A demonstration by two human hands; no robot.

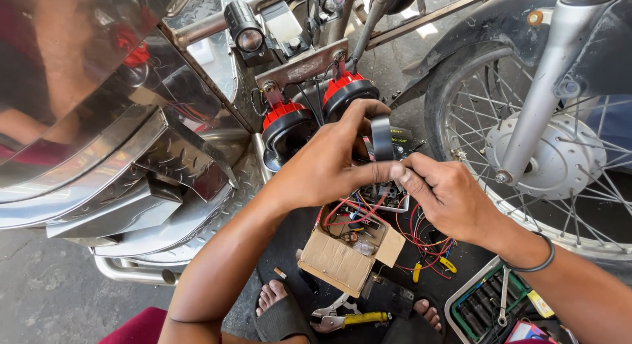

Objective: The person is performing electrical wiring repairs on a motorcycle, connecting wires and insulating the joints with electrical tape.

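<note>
While the left hand [329,163] pinches the black roll of insulating tape [381,137], the right hand [447,196] grips its loose end. The roll looks light and stiff; hold its rim, since the strip looks sticky and thin.

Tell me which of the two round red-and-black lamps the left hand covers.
The right-hand red-and-black lamp: the left hand overlaps its lower edge, while the other lamp sits clear beside the thumb.

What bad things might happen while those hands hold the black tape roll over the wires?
The black tape roll, pinched between the left hand and right hand, might slip and fall into the open cardboard box of loose red wires. The bare toes in sandals lie close to the yellow-handled pliers, so a dropped tool could hurt them.
</note>
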